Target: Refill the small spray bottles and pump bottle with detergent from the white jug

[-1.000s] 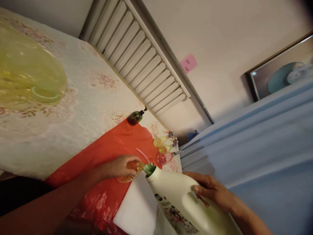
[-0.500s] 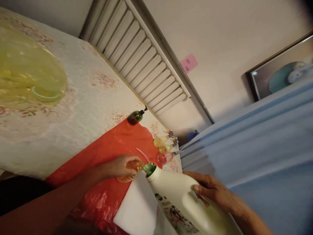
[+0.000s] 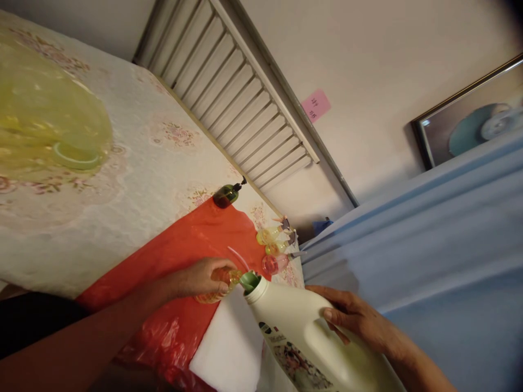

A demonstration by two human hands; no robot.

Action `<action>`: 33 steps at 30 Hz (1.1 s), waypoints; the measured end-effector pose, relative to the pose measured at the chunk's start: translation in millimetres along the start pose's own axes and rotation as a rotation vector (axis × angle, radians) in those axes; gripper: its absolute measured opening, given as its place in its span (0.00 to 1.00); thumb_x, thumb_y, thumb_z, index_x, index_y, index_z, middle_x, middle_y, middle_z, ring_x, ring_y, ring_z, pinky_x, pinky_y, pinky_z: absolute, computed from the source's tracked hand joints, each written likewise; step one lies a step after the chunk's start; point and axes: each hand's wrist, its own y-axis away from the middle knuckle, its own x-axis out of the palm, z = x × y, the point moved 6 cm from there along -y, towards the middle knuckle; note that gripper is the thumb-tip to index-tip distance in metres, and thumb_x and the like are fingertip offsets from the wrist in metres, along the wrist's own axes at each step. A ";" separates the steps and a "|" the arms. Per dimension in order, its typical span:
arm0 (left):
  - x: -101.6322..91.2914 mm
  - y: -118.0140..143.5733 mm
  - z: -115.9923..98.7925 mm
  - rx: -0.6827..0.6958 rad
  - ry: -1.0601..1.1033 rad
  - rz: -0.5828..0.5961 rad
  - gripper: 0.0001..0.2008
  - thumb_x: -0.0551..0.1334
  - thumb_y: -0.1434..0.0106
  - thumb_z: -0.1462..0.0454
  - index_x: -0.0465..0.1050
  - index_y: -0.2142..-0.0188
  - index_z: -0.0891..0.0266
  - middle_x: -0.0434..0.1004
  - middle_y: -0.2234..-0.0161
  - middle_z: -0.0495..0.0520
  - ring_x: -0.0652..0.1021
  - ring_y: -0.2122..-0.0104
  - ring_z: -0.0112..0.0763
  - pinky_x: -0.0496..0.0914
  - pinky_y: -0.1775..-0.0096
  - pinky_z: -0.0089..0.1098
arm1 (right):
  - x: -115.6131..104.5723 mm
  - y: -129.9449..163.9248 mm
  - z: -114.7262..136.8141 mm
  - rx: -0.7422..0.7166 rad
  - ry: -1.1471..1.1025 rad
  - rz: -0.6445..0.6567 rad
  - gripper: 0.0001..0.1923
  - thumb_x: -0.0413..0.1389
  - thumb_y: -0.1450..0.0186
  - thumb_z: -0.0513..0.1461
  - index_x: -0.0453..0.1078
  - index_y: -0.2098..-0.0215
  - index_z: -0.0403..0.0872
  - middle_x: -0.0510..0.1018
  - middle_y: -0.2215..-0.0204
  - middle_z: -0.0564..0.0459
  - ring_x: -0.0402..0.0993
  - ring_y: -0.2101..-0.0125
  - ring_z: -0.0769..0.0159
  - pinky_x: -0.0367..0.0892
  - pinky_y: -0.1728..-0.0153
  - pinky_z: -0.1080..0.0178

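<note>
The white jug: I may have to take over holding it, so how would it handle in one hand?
The white jug is big beside the right hand gripping its handle, so probably heavy if full. Its smooth plastic could be slippery. Tilted with its open spout at the small bottle in the left hand, it would likely spill if jolted.

Not much you can actually read here. The pink sticky note (image 3: pixel 315 104) on the far wall has a couple of handwritten marks, too small to make out. The white jug (image 3: pixel 306 337) near the right has a printed label, but its lettering is blurred.
</note>
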 end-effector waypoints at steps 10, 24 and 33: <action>-0.1 -0.1 -2.8 0.003 0.021 -0.005 0.23 0.67 0.47 0.62 0.76 0.50 0.59 0.83 0.56 0.50 0.80 0.55 0.44 0.73 0.55 0.34 | 0.9 1.5 3.9 0.009 0.000 0.006 0.38 0.56 0.35 0.59 0.67 0.36 0.43 0.71 0.72 0.53 0.58 0.78 0.71 0.55 0.78 0.67; -0.5 -1.2 0.8 0.008 -0.010 -0.004 0.22 0.67 0.47 0.62 0.76 0.51 0.58 0.83 0.57 0.50 0.81 0.55 0.42 0.72 0.55 0.33 | -0.9 -0.9 0.7 0.010 -0.004 0.010 0.39 0.56 0.35 0.60 0.66 0.36 0.42 0.71 0.72 0.52 0.58 0.78 0.72 0.55 0.78 0.67; 0.0 -1.7 -0.3 0.008 0.000 0.006 0.22 0.67 0.47 0.61 0.76 0.51 0.58 0.83 0.57 0.51 0.81 0.56 0.42 0.72 0.55 0.35 | -1.0 -0.8 -1.0 -0.003 -0.010 0.019 0.37 0.56 0.34 0.58 0.66 0.36 0.42 0.69 0.73 0.54 0.58 0.78 0.73 0.55 0.79 0.69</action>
